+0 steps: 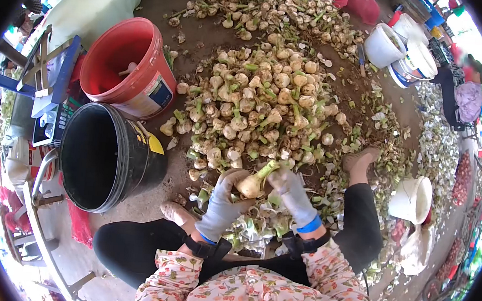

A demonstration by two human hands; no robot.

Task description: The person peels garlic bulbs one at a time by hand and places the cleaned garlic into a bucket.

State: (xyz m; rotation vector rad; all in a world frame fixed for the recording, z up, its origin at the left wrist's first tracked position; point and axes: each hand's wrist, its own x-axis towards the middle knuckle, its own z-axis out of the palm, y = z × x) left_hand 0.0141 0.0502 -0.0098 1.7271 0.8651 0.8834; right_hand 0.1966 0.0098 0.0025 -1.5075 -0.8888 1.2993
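Note:
My left hand (223, 202), in a grey-white glove with a blue cuff, is closed around a garlic bulb (250, 187). The bulb's thick green stem slants up to the right. Against that stem is my gloved right hand (292, 196), its fingers curled closed; whatever they grip is hidden. Just beyond both hands rises a big heap of garlic bulbs (256, 95), many with short green stems. Peeled skins and stem trimmings (258, 225) lie beneath my hands, between my legs.
A black bucket (155, 166) and a red bucket (158, 82) stand at left, beside a metal frame (35, 213). White buckets stand at right (412, 199) and far right (382, 47). More garlic (280, 6) lies behind. Another person (468, 100) sits at far right.

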